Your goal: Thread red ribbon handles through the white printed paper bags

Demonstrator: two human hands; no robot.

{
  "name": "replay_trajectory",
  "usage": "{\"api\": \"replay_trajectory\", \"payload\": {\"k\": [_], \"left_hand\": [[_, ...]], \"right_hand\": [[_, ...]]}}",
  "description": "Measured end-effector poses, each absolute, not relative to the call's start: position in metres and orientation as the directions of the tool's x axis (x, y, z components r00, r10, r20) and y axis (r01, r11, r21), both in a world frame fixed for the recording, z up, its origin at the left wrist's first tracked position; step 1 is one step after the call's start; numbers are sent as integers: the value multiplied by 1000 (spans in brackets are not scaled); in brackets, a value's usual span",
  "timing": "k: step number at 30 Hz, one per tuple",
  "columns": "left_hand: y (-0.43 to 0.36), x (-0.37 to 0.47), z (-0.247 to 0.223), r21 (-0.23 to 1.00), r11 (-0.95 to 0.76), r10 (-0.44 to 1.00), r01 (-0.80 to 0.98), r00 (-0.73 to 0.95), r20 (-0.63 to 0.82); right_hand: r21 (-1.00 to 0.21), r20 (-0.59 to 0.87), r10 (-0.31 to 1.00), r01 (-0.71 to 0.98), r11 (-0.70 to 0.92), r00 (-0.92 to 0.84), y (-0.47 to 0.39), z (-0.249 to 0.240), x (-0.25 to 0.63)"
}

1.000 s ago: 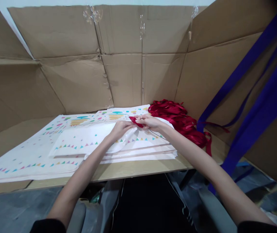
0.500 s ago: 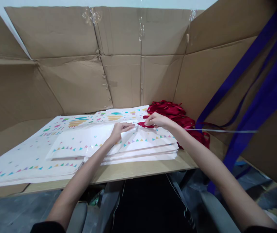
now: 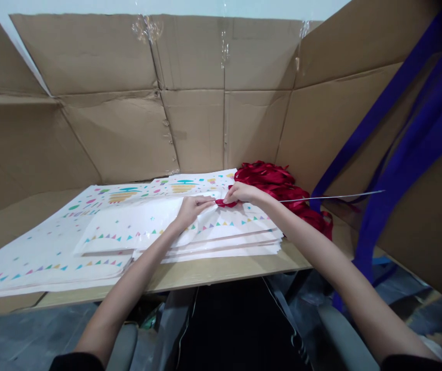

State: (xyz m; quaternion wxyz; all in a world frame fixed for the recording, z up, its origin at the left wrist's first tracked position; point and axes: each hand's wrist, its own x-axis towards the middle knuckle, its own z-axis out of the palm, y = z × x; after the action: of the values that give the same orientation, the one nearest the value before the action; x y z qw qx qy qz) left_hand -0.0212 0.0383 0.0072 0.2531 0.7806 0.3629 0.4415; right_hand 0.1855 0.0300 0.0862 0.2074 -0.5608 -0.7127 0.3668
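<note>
My left hand (image 3: 192, 211) is closed at the upper middle of a flat white printed sheet (image 3: 221, 234), with thumb and fingertips together on it. My right hand (image 3: 243, 192) pinches a red ribbon (image 3: 225, 203) against the same spot, close to my left fingertips. A thin pale rod (image 3: 344, 196) juts out to the right from behind my right wrist; its near end is hidden, so I cannot tell what holds it. The sheet, with small coloured pennants along its near edge, lies on a stack of similar ones.
A heap of red ribbons (image 3: 265, 174) lies behind and right of my right hand. More printed sheets (image 3: 46, 247) cover the left side of the table (image 3: 224, 273). Cardboard walls (image 3: 193, 118) surround the back and sides. Blue-purple straps (image 3: 391, 180) hang at the right.
My right hand has shifted slightly left with the red ribbon, up to my left fingertips. The rod's far end has swung upward and left. My left hand stays nearly where it was.
</note>
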Motion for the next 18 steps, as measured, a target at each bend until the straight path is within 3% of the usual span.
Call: {"api": "replay_trajectory", "payload": {"k": [5, 8, 12, 18], "left_hand": [[38, -23, 6, 638, -671, 740, 378, 395, 544], [35, -23, 10, 485, -712, 699, 507, 455, 551], [23, -21, 14, 281, -680, 715, 678, 525, 462], [11, -23, 5, 190, -685, 720, 704, 613, 325]], "right_hand": [[-771, -132, 933, 626, 115, -334, 41, 84, 175], [-784, -148, 920, 611, 115, -364, 45, 81, 179], [-832, -98, 926, 540, 125, -365, 50, 76, 189], [-841, -178, 858, 527, 122, -482, 60, 74, 190]]}}
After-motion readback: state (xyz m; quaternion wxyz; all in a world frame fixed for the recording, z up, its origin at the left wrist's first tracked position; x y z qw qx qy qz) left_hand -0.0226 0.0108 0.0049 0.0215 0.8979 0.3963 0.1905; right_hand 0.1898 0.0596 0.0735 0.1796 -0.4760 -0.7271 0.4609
